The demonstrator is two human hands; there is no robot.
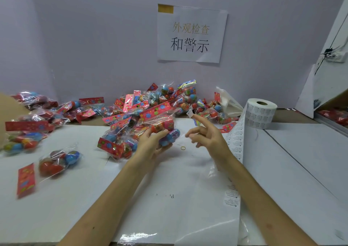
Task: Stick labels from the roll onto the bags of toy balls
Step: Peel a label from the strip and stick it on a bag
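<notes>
My left hand (pixel 150 144) grips a clear bag of toy balls (pixel 165 130) with a red flowered header card, held just above the table. My right hand (pixel 205 134) is raised beside it with the forefinger pointing up; a small white label (pixel 190 113) sticks to that fingertip. The other fingers are loosely curled. The label roll (pixel 260 112) stands at the right, and its backing strip (pixel 235 151) trails down across the table past my right wrist.
A big pile of bagged balls (pixel 156 102) lies against the back wall. More bags (pixel 58 161) are scattered at the left. A yellow rubber band (pixel 183 148) lies on the white table (pixel 282 170). A printed sign (pixel 191 34) hangs on the wall.
</notes>
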